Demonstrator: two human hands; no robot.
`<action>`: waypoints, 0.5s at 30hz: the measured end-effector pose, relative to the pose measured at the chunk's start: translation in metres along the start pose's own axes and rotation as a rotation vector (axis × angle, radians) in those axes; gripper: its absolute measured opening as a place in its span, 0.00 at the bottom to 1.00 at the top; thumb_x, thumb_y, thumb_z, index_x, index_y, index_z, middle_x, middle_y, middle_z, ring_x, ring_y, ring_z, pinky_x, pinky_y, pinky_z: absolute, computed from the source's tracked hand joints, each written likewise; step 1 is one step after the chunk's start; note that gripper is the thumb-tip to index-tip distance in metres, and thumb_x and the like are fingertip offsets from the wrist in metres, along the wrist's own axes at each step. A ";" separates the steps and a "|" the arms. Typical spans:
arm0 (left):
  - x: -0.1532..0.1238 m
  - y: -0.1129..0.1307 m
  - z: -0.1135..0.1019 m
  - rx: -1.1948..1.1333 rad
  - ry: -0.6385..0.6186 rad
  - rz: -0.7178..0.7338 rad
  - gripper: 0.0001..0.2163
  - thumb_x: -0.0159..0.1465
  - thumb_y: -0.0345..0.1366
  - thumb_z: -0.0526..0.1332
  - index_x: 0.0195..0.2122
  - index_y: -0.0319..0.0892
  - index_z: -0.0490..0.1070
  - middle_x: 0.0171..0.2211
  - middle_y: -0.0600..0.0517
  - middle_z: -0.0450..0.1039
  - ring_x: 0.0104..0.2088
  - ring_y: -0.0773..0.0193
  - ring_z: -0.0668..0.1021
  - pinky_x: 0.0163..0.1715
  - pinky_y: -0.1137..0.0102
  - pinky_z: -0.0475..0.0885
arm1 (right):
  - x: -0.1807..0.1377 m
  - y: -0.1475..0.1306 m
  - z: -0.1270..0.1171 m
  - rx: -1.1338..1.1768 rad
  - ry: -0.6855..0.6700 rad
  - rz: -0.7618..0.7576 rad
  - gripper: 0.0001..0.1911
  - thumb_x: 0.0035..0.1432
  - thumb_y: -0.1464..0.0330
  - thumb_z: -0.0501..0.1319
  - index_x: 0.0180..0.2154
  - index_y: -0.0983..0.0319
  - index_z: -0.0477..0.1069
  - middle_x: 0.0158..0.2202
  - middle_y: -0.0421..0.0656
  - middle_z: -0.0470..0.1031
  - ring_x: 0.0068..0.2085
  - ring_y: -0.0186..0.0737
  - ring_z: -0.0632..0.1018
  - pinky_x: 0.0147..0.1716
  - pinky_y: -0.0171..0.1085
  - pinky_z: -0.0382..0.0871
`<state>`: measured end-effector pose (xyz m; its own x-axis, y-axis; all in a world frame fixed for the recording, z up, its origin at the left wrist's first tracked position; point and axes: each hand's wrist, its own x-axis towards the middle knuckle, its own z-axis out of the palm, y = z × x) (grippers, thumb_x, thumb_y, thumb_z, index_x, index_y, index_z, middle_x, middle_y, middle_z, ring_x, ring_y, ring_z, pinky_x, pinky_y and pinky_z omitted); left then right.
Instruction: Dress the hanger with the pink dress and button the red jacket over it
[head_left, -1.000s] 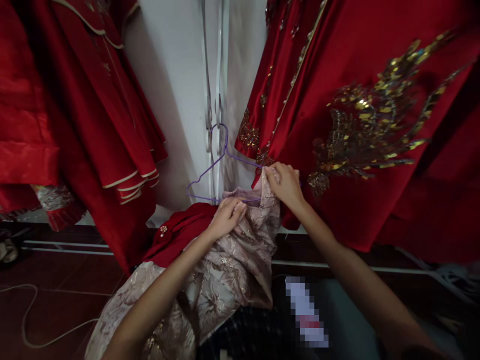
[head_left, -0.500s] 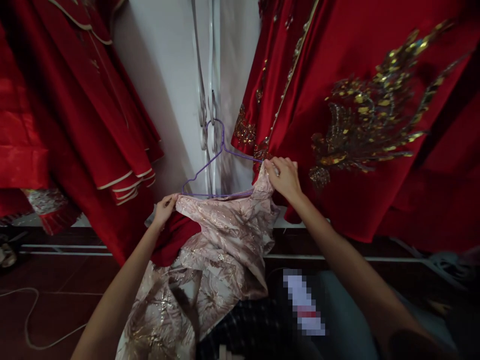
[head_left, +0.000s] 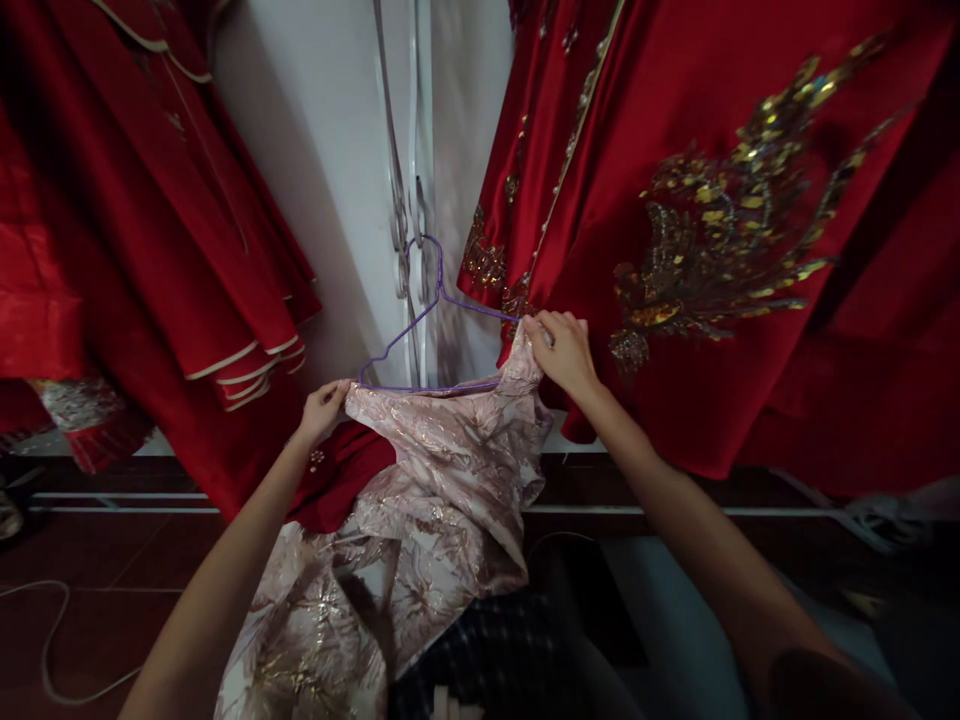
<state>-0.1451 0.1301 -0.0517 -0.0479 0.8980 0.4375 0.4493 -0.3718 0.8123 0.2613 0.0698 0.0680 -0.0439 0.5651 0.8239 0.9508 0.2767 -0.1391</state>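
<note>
I'm in the middle of getting this pink brocade garment onto the purple wire hanger. My left hand pinches the garment's left shoulder edge right at the hanger's left corner, fingers closed on the fabric, with a red cloth bunched just beneath it. My right hand is up at the hanger's right end, fingers curled tight over the other shoulder of the garment and, it looks like, the wire too. The hanger's hook sits against the white cabinet door, by its metal handles; whether it's actually caught on one I can't tell.

Both my arms are stretched forward and slightly apart, right one reaching higher, holding the top edge taut along the hanger bar while the rest drapes down toward my lap. I reckon the next move needs both shoulders seated evenly over the wire ends so nothing slips. Red embroidered gowns hang close on either side.
</note>
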 end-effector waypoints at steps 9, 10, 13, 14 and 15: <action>0.014 0.048 -0.004 0.003 -0.032 0.130 0.24 0.60 0.53 0.52 0.45 0.39 0.73 0.44 0.47 0.74 0.45 0.59 0.73 0.45 0.68 0.68 | -0.001 -0.001 0.005 0.058 -0.030 0.003 0.23 0.63 0.53 0.43 0.24 0.59 0.63 0.25 0.43 0.70 0.34 0.45 0.69 0.35 0.40 0.56; 0.017 0.055 -0.002 0.013 -0.056 0.151 0.24 0.61 0.52 0.51 0.45 0.40 0.73 0.44 0.48 0.74 0.45 0.59 0.73 0.45 0.68 0.67 | -0.002 -0.002 0.006 0.068 -0.038 0.008 0.23 0.63 0.54 0.43 0.24 0.59 0.62 0.26 0.43 0.71 0.34 0.45 0.70 0.35 0.40 0.56; 0.026 0.080 0.002 0.088 -0.114 0.264 0.23 0.61 0.52 0.50 0.44 0.40 0.74 0.42 0.48 0.74 0.43 0.59 0.73 0.46 0.67 0.66 | -0.004 -0.005 0.011 0.115 -0.077 0.021 0.23 0.63 0.54 0.43 0.24 0.59 0.62 0.26 0.43 0.72 0.34 0.44 0.70 0.34 0.39 0.55; 0.028 0.090 0.003 0.140 -0.126 0.314 0.23 0.61 0.52 0.50 0.44 0.41 0.74 0.42 0.48 0.74 0.43 0.59 0.73 0.47 0.65 0.66 | -0.006 -0.007 0.012 0.132 -0.087 0.028 0.22 0.63 0.54 0.43 0.24 0.59 0.62 0.26 0.43 0.72 0.33 0.44 0.70 0.34 0.39 0.55; 0.030 0.101 0.003 0.210 -0.128 0.363 0.22 0.61 0.52 0.51 0.43 0.43 0.74 0.41 0.48 0.74 0.44 0.58 0.72 0.48 0.64 0.64 | -0.007 -0.009 0.012 0.147 -0.093 0.035 0.22 0.63 0.54 0.43 0.24 0.59 0.62 0.26 0.43 0.72 0.33 0.44 0.70 0.34 0.38 0.55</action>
<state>-0.0988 0.1205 0.0421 0.2514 0.7448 0.6181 0.5886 -0.6246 0.5132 0.2497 0.0729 0.0564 -0.0461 0.6442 0.7635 0.8976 0.3621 -0.2513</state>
